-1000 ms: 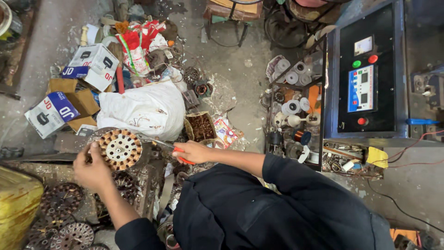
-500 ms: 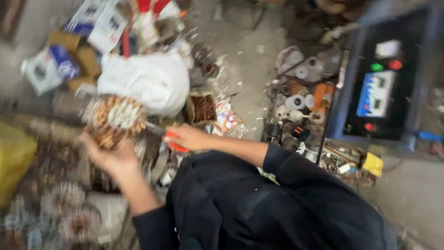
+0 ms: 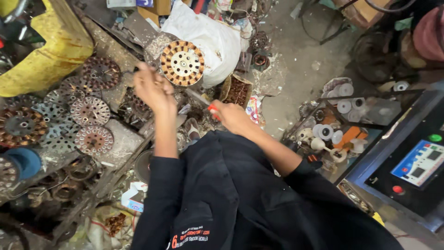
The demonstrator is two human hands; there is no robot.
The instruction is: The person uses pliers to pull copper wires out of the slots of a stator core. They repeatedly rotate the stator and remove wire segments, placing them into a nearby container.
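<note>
Steadying the copper-wound stator (image 3: pixel 182 63) with the left hand (image 3: pixel 152 88) clamped at its seven o'clock edge, right hand (image 3: pixel 232 116) fisted around the red-handled tool (image 3: pixel 203 102), levering gently.

Round stator (image 3: pixel 182 63) now higher, apparently further from left hand (image 3: pixel 152 88); view swung.

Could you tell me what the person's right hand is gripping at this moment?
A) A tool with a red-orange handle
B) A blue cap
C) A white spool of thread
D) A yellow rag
A: the right hand is closed around a tool with a red-orange handle, whose metal shaft points toward the round copper-wound stator next to the left hand.
</note>
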